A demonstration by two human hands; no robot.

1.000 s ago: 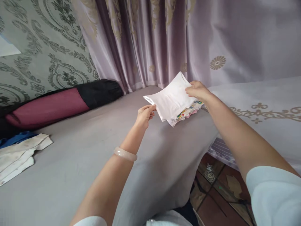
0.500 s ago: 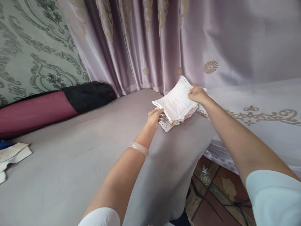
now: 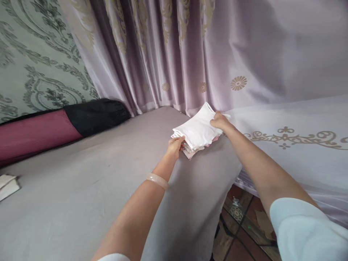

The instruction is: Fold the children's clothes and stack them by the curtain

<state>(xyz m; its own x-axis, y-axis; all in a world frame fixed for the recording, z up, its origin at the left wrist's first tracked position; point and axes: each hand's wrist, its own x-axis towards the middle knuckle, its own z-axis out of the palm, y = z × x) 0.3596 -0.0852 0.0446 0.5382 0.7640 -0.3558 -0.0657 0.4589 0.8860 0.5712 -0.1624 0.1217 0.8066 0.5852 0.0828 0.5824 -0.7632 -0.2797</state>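
Observation:
A white folded cloth (image 3: 196,127) lies on top of a stack of folded cloths (image 3: 189,153), whose patterned and pink edges show beneath it. My left hand (image 3: 175,145), below a pale bangle (image 3: 157,180), pinches the near left corner of the white cloth. On the far right side, my right hand (image 3: 219,121) grips the opposite edge, thumb on top. The fingers under the cloth are hidden. The stack rests on a bed with a grey sheet (image 3: 114,188), close to its right corner.
A long maroon and black bolster-like roll (image 3: 65,125) lies along the patterned wall. Purple curtains (image 3: 190,65) hang right behind the stack. At the left edge is a piece of white cloth (image 3: 8,185). Right of the bed, the tiled floor (image 3: 239,239) holds scattered items.
Both hands have lowered the white cloth onto the stack, where it now lies flatter. The camera view has shifted slightly.

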